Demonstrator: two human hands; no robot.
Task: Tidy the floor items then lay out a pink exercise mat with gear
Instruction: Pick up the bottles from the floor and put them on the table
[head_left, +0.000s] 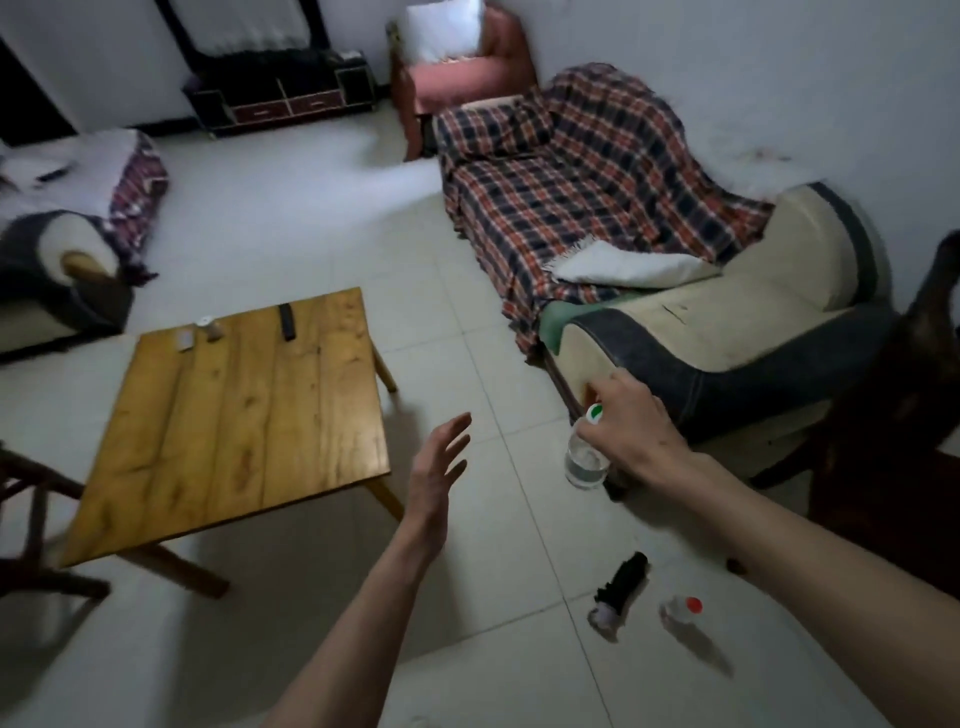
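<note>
My right hand (631, 426) grips the neck of a clear plastic bottle with a green-and-white cap (586, 460), held upright above the tiled floor beside the sofa's end. My left hand (439, 470) hovers open with fingers spread, just right of the wooden table, holding nothing. On the floor near me lie a black folded umbrella-like item with a white end (621, 587) and a small clear bottle with a red cap (681, 609), side by side and apart. No pink mat is in view.
A low wooden table (234, 415) stands at left with a remote and small items at its far edge. A cream and dark sofa (727, 332) with a plaid throw runs along the right wall. Dark wooden furniture (909, 441) sits at far right; pale tiled floor lies between.
</note>
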